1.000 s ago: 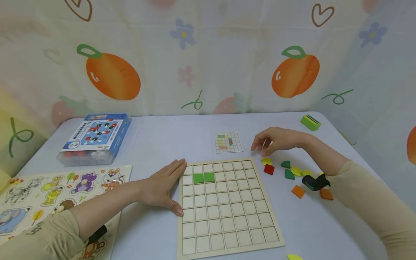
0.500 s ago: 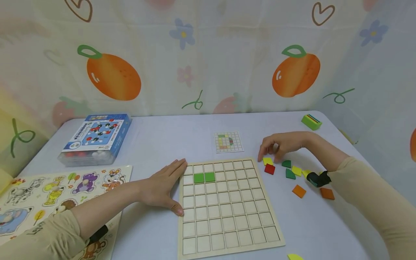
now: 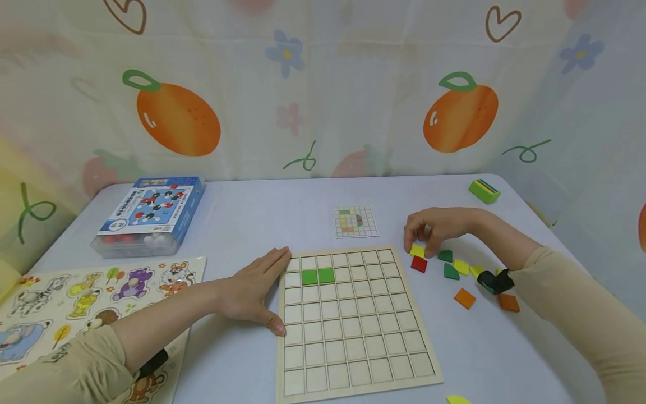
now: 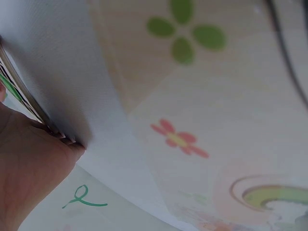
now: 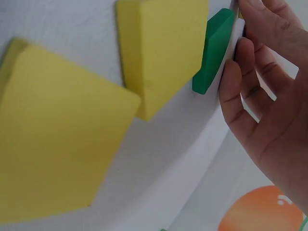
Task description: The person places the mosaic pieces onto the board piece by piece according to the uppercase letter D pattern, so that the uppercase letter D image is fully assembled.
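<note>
A wooden grid board (image 3: 348, 336) lies in the middle of the table, with two green square tiles (image 3: 318, 276) side by side in its second row. My left hand (image 3: 250, 289) rests against the board's left edge, thumb and fingers spread. To the right of the board, my right hand (image 3: 436, 227) pinches a yellow tile (image 3: 417, 250) between thumb and forefinger at table level. A red square tile (image 3: 418, 264) lies just in front of it. In the right wrist view the fingertips are partly hidden, and a green tile (image 5: 214, 50) lies beside the fingers.
Green, yellow and orange tiles (image 3: 465, 298) lie scattered under the right forearm. A small pattern card (image 3: 355, 221) is behind the board. At left are a boxed molecule set (image 3: 148, 216) and an animal puzzle board (image 3: 194, 269); a green block (image 3: 484, 191) stands far right.
My right hand has moved slightly right and down onto the yellow tile, and its thumb and forefinger have closed on it. The left hand has stayed at the board's edge.
</note>
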`<state>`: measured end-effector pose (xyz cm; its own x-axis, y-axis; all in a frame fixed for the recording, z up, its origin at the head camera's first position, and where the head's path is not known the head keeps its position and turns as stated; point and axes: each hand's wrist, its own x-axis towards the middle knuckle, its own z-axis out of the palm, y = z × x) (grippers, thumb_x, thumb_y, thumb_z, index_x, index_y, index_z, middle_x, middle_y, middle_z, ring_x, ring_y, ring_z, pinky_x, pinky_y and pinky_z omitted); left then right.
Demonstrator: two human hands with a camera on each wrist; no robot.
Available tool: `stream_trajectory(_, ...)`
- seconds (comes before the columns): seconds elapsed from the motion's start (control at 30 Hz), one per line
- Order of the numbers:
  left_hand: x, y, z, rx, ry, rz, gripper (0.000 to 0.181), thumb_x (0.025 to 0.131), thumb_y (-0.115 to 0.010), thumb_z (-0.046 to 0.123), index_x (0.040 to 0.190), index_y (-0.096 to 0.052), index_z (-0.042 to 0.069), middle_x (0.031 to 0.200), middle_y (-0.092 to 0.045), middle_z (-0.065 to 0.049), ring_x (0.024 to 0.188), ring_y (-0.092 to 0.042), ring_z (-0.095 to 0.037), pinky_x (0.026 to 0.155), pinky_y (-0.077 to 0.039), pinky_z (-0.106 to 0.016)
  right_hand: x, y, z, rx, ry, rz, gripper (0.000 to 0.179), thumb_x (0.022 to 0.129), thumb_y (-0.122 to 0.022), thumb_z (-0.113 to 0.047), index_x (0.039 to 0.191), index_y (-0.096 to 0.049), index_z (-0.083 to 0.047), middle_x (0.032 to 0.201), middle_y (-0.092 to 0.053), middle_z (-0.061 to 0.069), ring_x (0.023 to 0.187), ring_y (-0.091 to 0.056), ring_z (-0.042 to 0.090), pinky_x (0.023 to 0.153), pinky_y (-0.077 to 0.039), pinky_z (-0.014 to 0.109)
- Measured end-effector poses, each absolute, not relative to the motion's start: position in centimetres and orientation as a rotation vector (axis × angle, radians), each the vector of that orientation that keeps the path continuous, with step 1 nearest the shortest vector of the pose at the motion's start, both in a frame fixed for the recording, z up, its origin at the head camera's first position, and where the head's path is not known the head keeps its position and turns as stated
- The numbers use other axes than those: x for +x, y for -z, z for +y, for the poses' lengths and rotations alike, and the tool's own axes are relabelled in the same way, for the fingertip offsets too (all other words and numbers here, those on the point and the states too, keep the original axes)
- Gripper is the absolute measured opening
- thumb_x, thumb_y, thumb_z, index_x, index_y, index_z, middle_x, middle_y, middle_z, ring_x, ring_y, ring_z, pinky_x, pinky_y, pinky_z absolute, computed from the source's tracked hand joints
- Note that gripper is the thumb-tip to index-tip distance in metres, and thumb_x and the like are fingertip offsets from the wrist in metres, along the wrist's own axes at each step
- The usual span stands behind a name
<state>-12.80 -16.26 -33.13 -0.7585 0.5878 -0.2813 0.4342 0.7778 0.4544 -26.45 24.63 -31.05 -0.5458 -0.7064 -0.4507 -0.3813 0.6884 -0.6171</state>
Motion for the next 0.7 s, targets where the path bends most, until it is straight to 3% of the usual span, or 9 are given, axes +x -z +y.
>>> stream_trajectory(0.3,-12.8,33.2,-16.2,0.763,-0.514,2.558,0.135,0.067,-0.081,0.062,0.158,-0.004,-0.002,0.167,-0.001,-0.021,0.155,-0.001,-0.044,0.125,-0.012,-0.062,-26.4,30.7,23.9,-0.753,0.512,2.347,0.024,0.076,-0.083,-0.009,0.091,-0.065,-0.014,0.095,-0.062,0.003,0.092,-0.055,0.020,0.075,-0.052,0.028)
stream_trajectory(0.43,-12.8,33.1,-16.2,0.757,-0.508,2.558,0.135,0.067,-0.081,0.063,0.158,-0.003,-0.002,0.167,-0.001,-0.020,0.155,0.000,-0.043,0.125,-0.011,-0.061,-26.7,30.6,23.6,-0.737,0.484,2.422,0.023,0.077,-0.084,-0.012,0.084,-0.062,-0.011,0.085,-0.060,0.003,0.086,-0.055,0.018,0.072,-0.049,0.028)
stream_trajectory(0.7,-12.8,32.9,-16.2,0.764,-0.510,2.559,0.135,0.067,-0.081,0.062,0.157,-0.004,-0.002,0.167,-0.001,-0.021,0.155,-0.001,-0.044,0.125,-0.012,-0.062,-26.7,29.8,22.3,-0.791,0.509,2.528,0.013,0.082,-0.080,-0.012,0.083,-0.067,-0.012,0.076,-0.061,0.001,0.078,-0.054,0.017,0.069,-0.046,0.027)
